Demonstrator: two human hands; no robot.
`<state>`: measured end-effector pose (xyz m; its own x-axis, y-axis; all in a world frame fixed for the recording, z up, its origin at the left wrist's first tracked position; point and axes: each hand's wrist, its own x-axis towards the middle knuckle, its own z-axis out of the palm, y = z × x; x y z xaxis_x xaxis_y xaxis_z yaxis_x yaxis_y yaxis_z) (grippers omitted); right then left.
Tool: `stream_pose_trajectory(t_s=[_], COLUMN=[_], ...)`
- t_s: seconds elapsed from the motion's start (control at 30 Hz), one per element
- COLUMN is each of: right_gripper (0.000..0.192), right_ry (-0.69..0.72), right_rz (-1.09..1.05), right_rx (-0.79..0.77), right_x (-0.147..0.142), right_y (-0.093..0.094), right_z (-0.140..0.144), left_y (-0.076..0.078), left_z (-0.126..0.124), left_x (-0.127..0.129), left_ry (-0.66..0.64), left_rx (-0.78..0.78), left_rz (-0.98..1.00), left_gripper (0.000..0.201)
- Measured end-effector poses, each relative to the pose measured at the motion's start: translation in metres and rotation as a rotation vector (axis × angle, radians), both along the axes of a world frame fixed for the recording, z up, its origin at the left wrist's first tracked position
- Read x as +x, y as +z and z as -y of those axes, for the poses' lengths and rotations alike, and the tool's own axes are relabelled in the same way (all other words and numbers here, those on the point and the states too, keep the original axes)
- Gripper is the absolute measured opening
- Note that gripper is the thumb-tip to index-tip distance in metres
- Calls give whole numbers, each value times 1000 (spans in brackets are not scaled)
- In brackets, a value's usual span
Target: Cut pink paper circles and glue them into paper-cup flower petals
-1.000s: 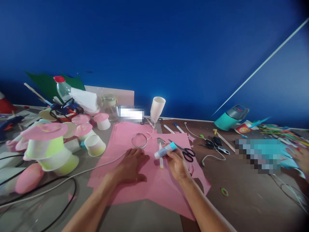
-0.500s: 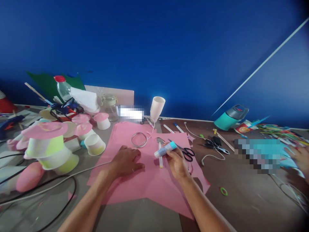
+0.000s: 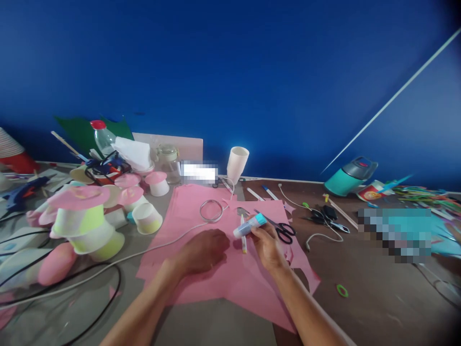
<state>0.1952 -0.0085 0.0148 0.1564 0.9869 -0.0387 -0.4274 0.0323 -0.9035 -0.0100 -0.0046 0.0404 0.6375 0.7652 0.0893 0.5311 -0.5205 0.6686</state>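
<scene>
Deep blue wall backs a cluttered worktop (image 3: 378,307), brown on the right and grey on the left. Near centre lies a large pink paper sheet (image 3: 230,283), its right edge cut ragged. Left hand (image 3: 203,250) rests palm down on the sheet, fingers curled loosely and pressed to the paper; it grasps nothing. Right hand (image 3: 266,245), just right of it, holds a glue stick (image 3: 249,226) with a light blue cap, the grip pinching the tube near its capped end so that the stick lies tilted, its cap up and to the right, just above the sheet. A slim white marker (image 3: 243,236) lies on the paper beneath the glue stick, pointing near to far. Black-handled scissors (image 3: 283,229) lie just right of the right hand, on the sheet's edge. A wire ring (image 3: 211,210) lies on the far part of the sheet, beyond the left hand, and a white cable (image 3: 118,262) runs from there leftward across the worktop. Far left stand stacked paper cups (image 3: 90,230) with pink and yellow-green colouring. An upturned white cup (image 3: 236,164) stands at the far edge near the wall. A teal flask (image 3: 349,175) lies on its side at far right. A small green ring (image 3: 342,290) lies on the brown surface, well apart from both hands.
</scene>
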Motion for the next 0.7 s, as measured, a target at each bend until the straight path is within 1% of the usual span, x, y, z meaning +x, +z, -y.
stream_pose_trajectory(t_s=[0.07, 0.13, 0.2, 0.3, 0.53, 0.6, 0.7], right_gripper=[16, 16, 16, 17, 18, 17, 14], right_ry=[-7, -16, -20, -23, -5, 10, 27], right_rz=[-6, -4, 2, 6, 45, 62, 78], right_rx=[1, 4, 9, 23, 68, 75, 79], right_x=[1, 1, 1, 1, 5, 6, 6], right_y=[-2, -4, -5, -6, -12, -14, -15], right_z=[0, -1, -2, -3, -8, -9, -10], left_y=[0, -1, -1, 0, 6, 10, 15], left_z=[-2, -5, -7, -7, -5, 0, 13], left_x=[-3, -6, -7, -6, -3, -5, -11], left_ry=[0, 85, 152, 156, 181, 189, 206], left_rx=[37, 94, 107, 93, 85, 103, 169], left_rz=[12, -45, -167, -328, -446, -496, -548], left_gripper=[22, 25, 24, 18, 17, 15, 10])
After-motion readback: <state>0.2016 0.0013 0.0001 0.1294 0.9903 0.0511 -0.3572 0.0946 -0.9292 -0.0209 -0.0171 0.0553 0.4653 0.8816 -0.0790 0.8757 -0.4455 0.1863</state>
